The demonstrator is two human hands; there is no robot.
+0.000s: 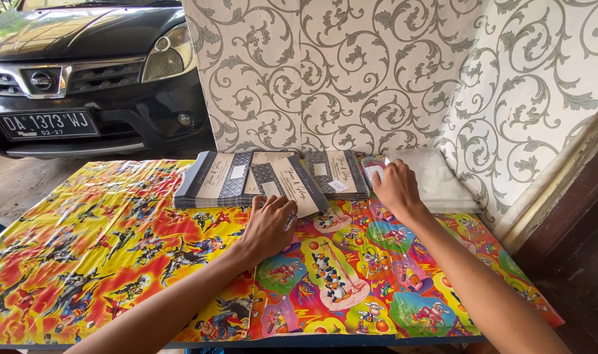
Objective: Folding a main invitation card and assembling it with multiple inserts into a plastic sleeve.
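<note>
Far left, top: I see a dark car parked behind the table, nose toward me. Below it the table is covered in bright cartoon-print wrap, yellow-red on the left half, multicolour on the right.

Centre back: stacks of cream-and-grey printed cards lie fanned along the table's far edge, against the scroll-pattern wallpaper.

My left hand lies palm down on the table, fingers curled over the lower edge of one loose card that sits tilted on top of the stacks; fingertips press it, grip looks loose, not a full clench.

To the right, my right hand reaches to the far right end of the stacks, fingers bent down and pinching a small white piece; I can't tell what it is. Just beside that hand lies a flat pile of clear plastic sleeves, touching the wall corner. A dark wooden frame runs along the far right.
</note>
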